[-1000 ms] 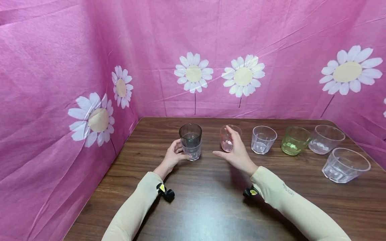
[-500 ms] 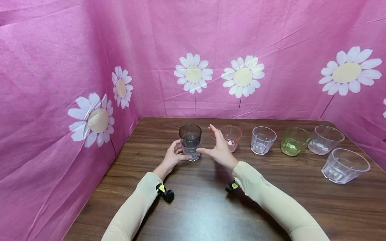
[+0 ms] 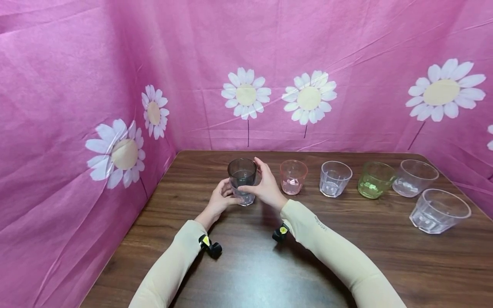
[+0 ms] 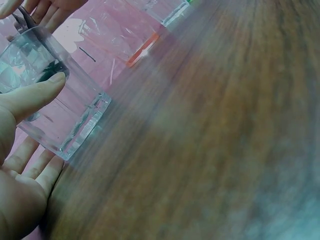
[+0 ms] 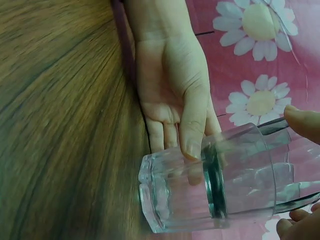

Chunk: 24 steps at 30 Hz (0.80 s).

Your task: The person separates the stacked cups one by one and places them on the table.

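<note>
A smoky dark drinking glass (image 3: 241, 167) sits upright, nested part-way inside a clear drinking glass (image 3: 248, 200) at the table's middle left. My left hand (image 3: 218, 202) holds the clear glass low down, thumb in front and fingers round its left side. In the right wrist view the thumb of that left hand (image 5: 170, 75) lies along the clear wall. Around the upper, dark glass my right hand (image 3: 267, 188) curves, its thumb across the front and its fingers behind the right side. The left wrist view has the clear glass's base (image 4: 82, 132) right at the tabletop.
To the right stand a pink glass (image 3: 293, 186), a clear glass (image 3: 335, 182) and a green glass (image 3: 375, 184) in a row. Farther right are two wide clear glasses, one behind (image 3: 414, 184) and one nearer (image 3: 435, 214). Pink flowered cloth (image 3: 346, 51) hangs behind the wooden table (image 3: 246, 273).
My right hand has moved left, from in front of the pink glass to the dark glass, and its fingers have closed in round it. The left hand has stayed on the clear glass.
</note>
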Available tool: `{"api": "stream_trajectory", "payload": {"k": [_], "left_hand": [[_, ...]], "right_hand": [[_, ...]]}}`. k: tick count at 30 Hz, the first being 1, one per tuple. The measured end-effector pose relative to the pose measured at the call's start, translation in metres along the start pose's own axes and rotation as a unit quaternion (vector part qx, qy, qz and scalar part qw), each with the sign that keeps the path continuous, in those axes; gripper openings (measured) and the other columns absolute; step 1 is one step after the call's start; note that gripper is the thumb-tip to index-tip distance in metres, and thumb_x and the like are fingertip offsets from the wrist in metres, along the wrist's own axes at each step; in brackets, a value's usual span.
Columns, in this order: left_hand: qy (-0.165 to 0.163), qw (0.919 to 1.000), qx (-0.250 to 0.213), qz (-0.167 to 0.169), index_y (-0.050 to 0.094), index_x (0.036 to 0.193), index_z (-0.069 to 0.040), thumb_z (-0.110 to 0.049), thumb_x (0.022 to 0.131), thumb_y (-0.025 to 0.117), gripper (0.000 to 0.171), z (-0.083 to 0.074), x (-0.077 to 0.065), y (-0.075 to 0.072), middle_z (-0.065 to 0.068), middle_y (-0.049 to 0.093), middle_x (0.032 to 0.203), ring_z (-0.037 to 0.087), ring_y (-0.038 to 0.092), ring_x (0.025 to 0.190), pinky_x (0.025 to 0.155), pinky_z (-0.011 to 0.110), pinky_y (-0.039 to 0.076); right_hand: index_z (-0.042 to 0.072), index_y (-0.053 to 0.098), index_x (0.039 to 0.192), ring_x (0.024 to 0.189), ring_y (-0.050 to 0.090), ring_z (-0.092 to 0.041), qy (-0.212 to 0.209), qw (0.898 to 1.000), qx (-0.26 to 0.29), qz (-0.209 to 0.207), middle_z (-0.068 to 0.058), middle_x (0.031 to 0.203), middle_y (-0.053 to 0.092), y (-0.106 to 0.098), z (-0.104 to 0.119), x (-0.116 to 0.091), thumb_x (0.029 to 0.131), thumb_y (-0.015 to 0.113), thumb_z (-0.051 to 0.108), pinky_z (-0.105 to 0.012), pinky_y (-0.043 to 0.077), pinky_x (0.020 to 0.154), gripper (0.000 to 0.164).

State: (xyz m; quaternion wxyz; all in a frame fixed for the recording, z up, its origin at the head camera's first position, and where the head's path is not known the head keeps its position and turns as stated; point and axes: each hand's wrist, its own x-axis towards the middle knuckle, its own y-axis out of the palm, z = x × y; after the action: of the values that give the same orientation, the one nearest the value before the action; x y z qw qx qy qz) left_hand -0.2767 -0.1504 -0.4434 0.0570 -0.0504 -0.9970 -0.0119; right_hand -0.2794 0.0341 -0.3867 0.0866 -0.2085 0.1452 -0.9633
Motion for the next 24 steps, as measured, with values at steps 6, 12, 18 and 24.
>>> {"api": "stream_trajectory", "payload": {"k": [6, 12, 18, 24], "left_hand": [[0.0, 1.0, 0.004, -0.002, 0.044, 0.138, 0.003, 0.02, 0.073, 0.074, 0.073, 0.011, 0.005, -0.003, 0.021, 0.058, 0.129, 0.03, 0.059, 0.114, 0.094, 0.031, 0.05], [0.0, 1.0, 0.002, -0.001, 0.044, 0.138, 0.003, 0.02, 0.073, 0.074, 0.073, 0.013, 0.005, -0.003, 0.022, 0.058, 0.129, 0.029, 0.059, 0.113, 0.093, 0.031, 0.05], [0.011, 0.9999, 0.007, -0.001, 0.046, 0.135, 0.004, 0.02, 0.072, 0.074, 0.071, 0.016, 0.006, -0.004, 0.02, 0.06, 0.126, 0.024, 0.061, 0.108, 0.092, 0.03, 0.051], [0.015, 0.9999, 0.003, -0.001, 0.045, 0.136, 0.004, 0.02, 0.073, 0.073, 0.071, 0.016, 0.006, -0.003, 0.02, 0.06, 0.126, 0.026, 0.061, 0.109, 0.094, 0.032, 0.05]], "right_hand": [[-0.009, 0.03, 0.149, 0.129, 0.046, -0.04, 0.001, 1.0, 0.002, -0.014, -0.028, 0.142, 0.042, 0.005, -0.001, 0.003, 0.069, 0.089, 0.003, -0.046, 0.039, 0.11, 0.099], [-0.011, 0.036, 0.145, 0.127, 0.047, -0.039, -0.005, 0.999, 0.007, -0.032, -0.028, 0.138, 0.046, 0.008, 0.001, 0.004, 0.069, 0.088, -0.002, -0.045, 0.041, 0.108, 0.093], [-0.01, 0.039, 0.144, 0.127, 0.047, -0.038, -0.015, 0.999, 0.009, -0.038, -0.027, 0.136, 0.047, 0.008, 0.004, 0.003, 0.067, 0.088, -0.004, -0.044, 0.042, 0.108, 0.091], [-0.008, 0.04, 0.143, 0.127, 0.047, -0.037, -0.034, 0.998, 0.007, -0.045, -0.025, 0.137, 0.048, 0.006, 0.009, 0.006, 0.068, 0.088, -0.003, -0.043, 0.042, 0.108, 0.09]]}}
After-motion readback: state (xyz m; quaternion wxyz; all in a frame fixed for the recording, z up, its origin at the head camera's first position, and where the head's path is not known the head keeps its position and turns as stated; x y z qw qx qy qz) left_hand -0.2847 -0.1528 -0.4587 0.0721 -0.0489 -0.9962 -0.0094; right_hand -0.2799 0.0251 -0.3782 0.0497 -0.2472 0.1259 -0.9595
